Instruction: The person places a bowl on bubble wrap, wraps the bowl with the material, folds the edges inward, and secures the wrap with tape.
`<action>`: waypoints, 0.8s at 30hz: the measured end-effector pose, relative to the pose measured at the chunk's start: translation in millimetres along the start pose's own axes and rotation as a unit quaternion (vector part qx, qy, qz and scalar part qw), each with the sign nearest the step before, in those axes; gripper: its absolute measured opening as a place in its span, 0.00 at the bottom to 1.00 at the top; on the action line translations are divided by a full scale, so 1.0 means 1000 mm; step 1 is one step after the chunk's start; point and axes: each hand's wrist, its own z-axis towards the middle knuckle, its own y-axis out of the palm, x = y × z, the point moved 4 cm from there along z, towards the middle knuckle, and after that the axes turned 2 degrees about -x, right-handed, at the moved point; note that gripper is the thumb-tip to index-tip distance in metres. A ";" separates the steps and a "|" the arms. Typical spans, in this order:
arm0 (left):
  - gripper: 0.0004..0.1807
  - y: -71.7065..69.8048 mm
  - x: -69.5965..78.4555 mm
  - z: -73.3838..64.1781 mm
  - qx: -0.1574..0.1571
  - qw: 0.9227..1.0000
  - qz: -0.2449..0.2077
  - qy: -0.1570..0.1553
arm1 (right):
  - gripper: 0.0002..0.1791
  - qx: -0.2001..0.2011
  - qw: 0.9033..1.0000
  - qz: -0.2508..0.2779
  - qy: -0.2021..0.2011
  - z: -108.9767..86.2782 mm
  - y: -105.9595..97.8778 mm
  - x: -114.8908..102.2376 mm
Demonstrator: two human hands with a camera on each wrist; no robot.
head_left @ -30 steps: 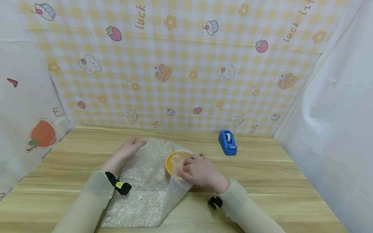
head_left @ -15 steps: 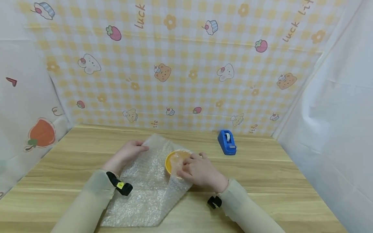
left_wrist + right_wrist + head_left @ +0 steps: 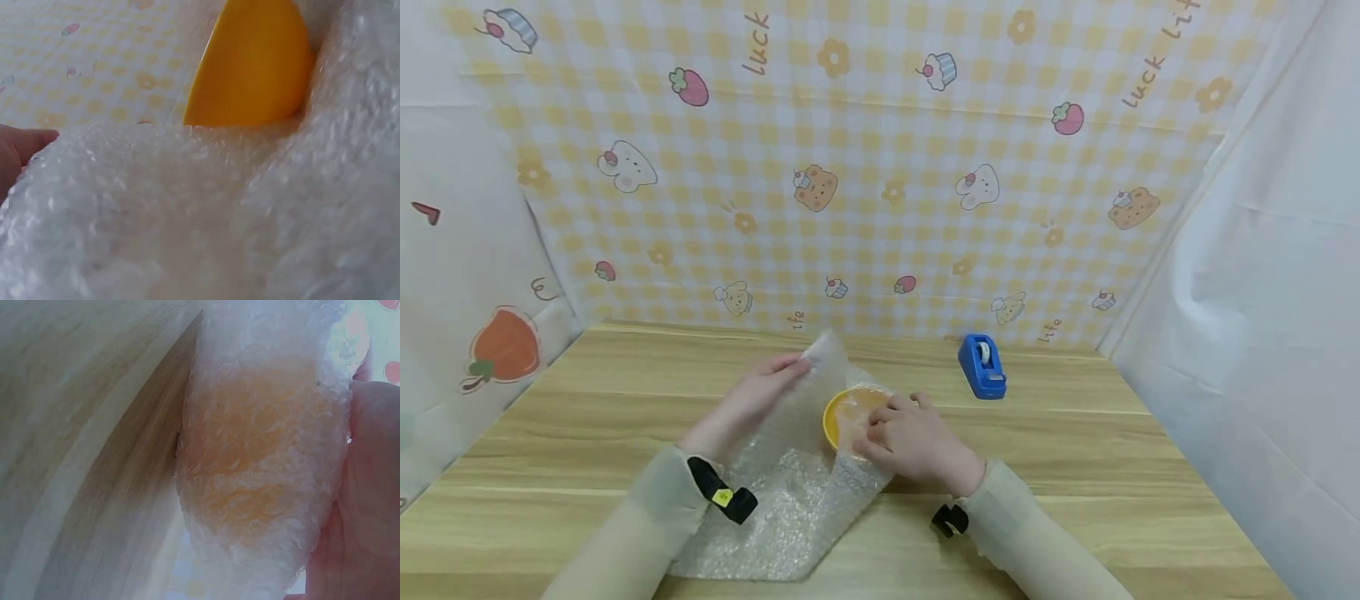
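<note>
A yellow bowl (image 3: 832, 421) sits on a sheet of bubble wrap (image 3: 775, 508), its right side covered by a folded-over part of the wrap. My right hand (image 3: 917, 442) holds that fold down over the bowl with curled fingers. At the far left edge of the sheet, my left hand (image 3: 763, 387) pinches the wrap and lifts its corner off the table. In the left wrist view the raised wrap hides the lower part of the bowl (image 3: 256, 69). Yellow shows through the bubble wrap (image 3: 256, 456) beside the palm in the right wrist view.
A blue tape dispenser (image 3: 982, 367) with a roll of tape stands at the back right of the wooden table (image 3: 1075, 467). A yellow checked cloth (image 3: 895, 242) hangs behind, with white sheets on both sides.
My left hand has taken hold of the wrap's far left corner and raised it, moving rightward toward the bowl. The right hand stays in place on the fold.
</note>
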 end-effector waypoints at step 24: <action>0.23 0.064 0.002 -0.012 -0.176 0.925 0.276 0.190 | 0.37 -0.003 1.000 0.024 0.020 0.000 0.002 0.001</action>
